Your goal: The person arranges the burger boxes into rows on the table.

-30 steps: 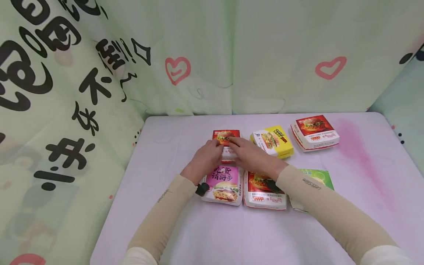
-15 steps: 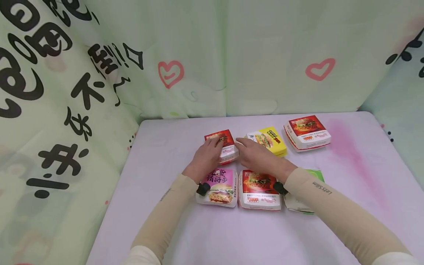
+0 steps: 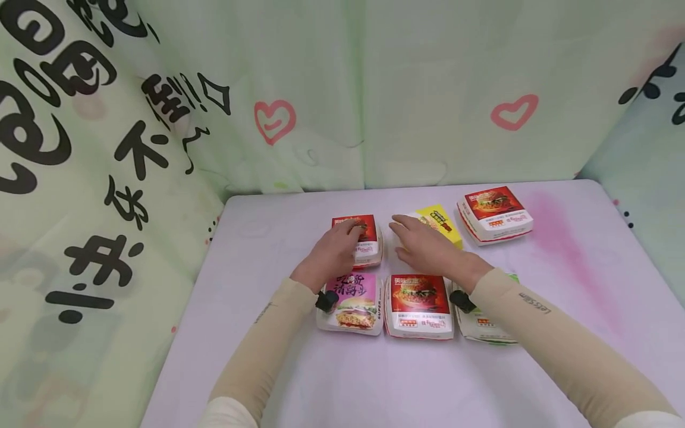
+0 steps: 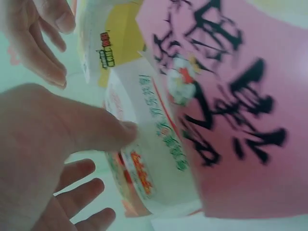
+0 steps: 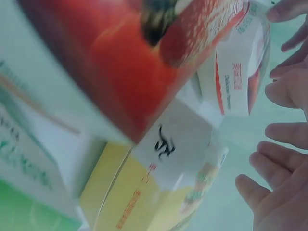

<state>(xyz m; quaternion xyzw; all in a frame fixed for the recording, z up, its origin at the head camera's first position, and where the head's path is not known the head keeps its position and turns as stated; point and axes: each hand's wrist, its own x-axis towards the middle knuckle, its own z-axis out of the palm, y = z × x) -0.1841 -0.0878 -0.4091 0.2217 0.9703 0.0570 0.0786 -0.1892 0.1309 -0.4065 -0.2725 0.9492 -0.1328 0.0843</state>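
Note:
My left hand (image 3: 333, 252) lies over a red-and-white burger box (image 3: 369, 257) at the back left, its fingertips at the box's printed top. In the left wrist view the thumb (image 4: 113, 129) overlaps the side of this box (image 4: 156, 113), while the other fingers are spread apart. My right hand (image 3: 430, 246) hovers with straight, parted fingers in front of a yellow-and-white burger box (image 3: 441, 224), hiding much of it. Nothing is in its grasp. The right wrist view shows its fingers (image 5: 284, 163) beside the yellow box (image 5: 159, 178), with a gap between.
In the front row stand a pink box (image 3: 350, 306), another red-and-white box (image 3: 420, 306), and a green-and-white box (image 3: 484, 324) partly under the right sleeve. A third red-and-white box (image 3: 495, 214) sits at the back right. A printed curtain (image 3: 417, 107) borders the table (image 3: 267, 232).
The back-left box has turned from tilted to nearly straight since half a second ago. My right hand has let go of its side and moved right, over the yellow box.

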